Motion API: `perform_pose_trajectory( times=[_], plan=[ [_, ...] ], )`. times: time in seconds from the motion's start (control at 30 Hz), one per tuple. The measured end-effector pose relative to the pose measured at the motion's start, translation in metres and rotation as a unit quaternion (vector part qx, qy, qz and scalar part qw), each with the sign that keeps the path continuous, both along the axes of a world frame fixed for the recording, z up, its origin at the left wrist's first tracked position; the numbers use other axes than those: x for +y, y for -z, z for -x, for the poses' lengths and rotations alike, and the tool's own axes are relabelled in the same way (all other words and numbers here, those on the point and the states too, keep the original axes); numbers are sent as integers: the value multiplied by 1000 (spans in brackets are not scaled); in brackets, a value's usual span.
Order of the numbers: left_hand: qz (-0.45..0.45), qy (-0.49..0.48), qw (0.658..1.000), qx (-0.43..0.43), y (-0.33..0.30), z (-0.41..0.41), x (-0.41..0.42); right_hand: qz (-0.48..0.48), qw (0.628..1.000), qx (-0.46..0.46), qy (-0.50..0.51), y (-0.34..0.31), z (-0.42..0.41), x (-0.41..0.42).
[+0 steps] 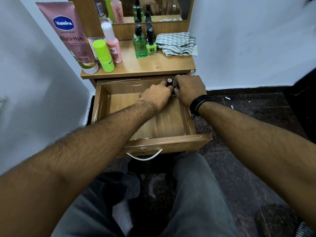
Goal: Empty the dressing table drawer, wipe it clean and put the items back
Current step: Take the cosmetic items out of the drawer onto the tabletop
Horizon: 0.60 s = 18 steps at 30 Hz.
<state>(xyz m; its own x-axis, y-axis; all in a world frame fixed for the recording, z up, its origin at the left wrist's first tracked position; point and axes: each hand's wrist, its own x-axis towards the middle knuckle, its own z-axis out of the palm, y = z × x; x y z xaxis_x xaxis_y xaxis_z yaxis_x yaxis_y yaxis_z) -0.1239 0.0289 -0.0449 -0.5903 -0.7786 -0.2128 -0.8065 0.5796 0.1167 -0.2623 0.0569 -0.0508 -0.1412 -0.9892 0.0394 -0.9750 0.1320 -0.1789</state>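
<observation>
The wooden drawer [145, 101] of the dressing table is pulled out, and its visible floor is bare. Both hands reach into its far right corner. My left hand [156, 97] pinches a small dark lipstick tube [169, 81] with a pale cap end, held upright. My right hand [189, 88], with black bands at the wrist, is closed beside it on small dark items that its fingers mostly hide. On the tabletop stand a pink Vaseline tube [71, 35], a neon green bottle [103, 56], a pink bottle [112, 43], a green glass bottle [139, 43] and a green nail polish [151, 46].
A grey striped cloth [177, 43] lies crumpled at the tabletop's back right. A mirror [145, 9] rises behind the bottles. White walls close in on both sides. Dark stone floor [248, 117] spreads to the right. My knees sit under the drawer's metal handle [145, 155].
</observation>
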Motion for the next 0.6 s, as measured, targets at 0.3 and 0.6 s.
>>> perform_pose_trajectory(
  times=[0.3,0.6],
  plan=[
    [-17,-34,997,61,8,3,-5,10,1000,-2,4,0,2,-2],
    [-10,-46,995,87,9,-4,-3,18,999,-25,11,-1,3,-1]
  ],
)
